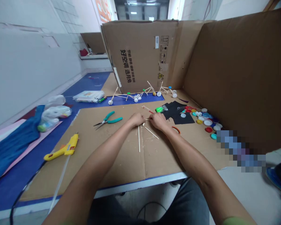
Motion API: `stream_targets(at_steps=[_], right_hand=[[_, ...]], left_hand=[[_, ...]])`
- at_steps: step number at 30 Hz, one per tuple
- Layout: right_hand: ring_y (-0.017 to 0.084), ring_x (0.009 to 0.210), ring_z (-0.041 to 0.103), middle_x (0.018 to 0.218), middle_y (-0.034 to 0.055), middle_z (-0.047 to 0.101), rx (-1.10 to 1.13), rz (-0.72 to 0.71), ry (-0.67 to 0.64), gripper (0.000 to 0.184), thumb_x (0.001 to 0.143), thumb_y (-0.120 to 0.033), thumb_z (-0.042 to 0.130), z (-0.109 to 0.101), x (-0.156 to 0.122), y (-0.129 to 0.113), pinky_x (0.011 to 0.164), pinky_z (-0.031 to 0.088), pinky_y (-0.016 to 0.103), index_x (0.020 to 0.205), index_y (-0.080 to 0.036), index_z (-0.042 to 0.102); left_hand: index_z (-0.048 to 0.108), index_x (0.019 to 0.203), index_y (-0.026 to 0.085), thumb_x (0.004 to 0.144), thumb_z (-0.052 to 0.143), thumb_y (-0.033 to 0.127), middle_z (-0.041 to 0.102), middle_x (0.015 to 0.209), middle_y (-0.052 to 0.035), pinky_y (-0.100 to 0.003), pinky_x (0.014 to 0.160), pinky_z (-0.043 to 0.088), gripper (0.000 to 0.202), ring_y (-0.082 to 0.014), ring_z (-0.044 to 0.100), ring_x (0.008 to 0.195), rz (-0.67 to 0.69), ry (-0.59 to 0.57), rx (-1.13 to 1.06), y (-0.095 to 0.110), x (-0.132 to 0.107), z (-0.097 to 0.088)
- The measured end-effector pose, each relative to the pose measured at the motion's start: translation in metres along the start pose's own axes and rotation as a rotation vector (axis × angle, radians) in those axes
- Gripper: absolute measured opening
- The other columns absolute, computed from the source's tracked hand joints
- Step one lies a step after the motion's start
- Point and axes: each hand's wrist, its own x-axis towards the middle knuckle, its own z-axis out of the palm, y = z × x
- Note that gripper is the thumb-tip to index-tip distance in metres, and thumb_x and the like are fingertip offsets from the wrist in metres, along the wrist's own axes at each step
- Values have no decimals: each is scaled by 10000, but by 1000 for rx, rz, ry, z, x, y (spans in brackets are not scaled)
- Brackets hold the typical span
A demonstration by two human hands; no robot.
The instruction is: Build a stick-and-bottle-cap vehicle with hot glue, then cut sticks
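Observation:
My left hand (137, 119) and my right hand (157, 120) meet close together over the cardboard sheet. Their fingers are closed, pinching a short, thin wooden stick (147, 119) that spans the small gap between them; most of it is hidden. Below my left hand lies a long wooden stick (139, 140), and a shorter stick (151, 133) slants under my right hand. A syringe-like tube (148, 109) rests just beyond the fingers. Scissors with orange handles (176, 129) are partly covered by my right forearm.
Teal-handled pliers (108, 120) and a yellow glue gun (65, 148) lie to the left. Stick assemblies with white wheels (136, 98) line the back. Black sheets (175, 109) and bottle caps (208, 122) lie right. Cardboard walls (145, 40) enclose the back and right.

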Motion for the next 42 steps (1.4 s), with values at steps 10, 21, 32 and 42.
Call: stream_targets(at_steps=[10, 21, 32, 42], right_hand=[[279, 1004, 665, 1128, 96, 730, -40, 155, -75, 326, 905, -327, 546, -54, -47, 11, 787, 432, 312, 1196, -241, 665], [279, 928, 665, 1064, 166, 687, -169, 94, -187, 249, 912, -190, 492, -38, -99, 29, 726, 395, 312, 1122, -148, 619], [169, 724, 602, 935, 56, 655, 587, 155, 240, 395, 819, -278, 571, -34, -94, 47, 627, 457, 266, 1195, -167, 526], [220, 954, 670, 1066, 78, 737, 251, 37, 89, 393, 820, -161, 592, -21, -15, 12, 787, 461, 275, 1208, -212, 635]], left_hand=[[658, 794, 208, 699, 702, 311, 697, 753, -63, -297, 608, 361, 147, -203, 589, 667, 43, 59, 150, 1, -4, -4], [730, 1008, 199, 896, 530, 238, 726, 1047, -119, -375, 889, 433, 232, -272, 615, 1016, 597, 144, 410, -5, -56, 3], [675, 817, 176, 832, 556, 171, 715, 854, -97, -334, 769, 456, 120, -233, 643, 831, 693, 58, 293, 19, -73, 7], [599, 957, 148, 652, 636, 201, 680, 717, -2, -206, 456, 305, 312, -72, 433, 459, -47, 146, -987, -39, -94, -21]])
